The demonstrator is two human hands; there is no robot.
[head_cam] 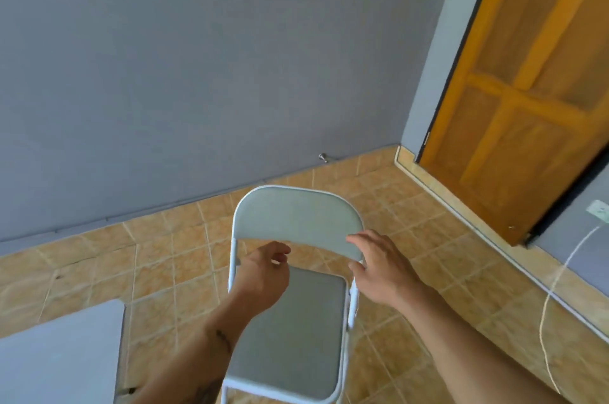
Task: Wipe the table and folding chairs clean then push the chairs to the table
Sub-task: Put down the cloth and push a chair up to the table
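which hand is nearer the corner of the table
Left. The left hand hovers over the folding chair seat's left side, toward the table corner at lower left. The right hand is at the backrest's right edge, farther away.

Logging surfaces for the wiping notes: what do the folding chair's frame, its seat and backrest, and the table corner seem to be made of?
Folding chair frame: looks like thin painted metal tubing, white and slightly glossy.
Seat and backrest: matte grey panels with no shine; padded vinyl or fabric, the blur leaves it open.
Table: smooth, flat white top, probably plastic or laminate; no grain shows.
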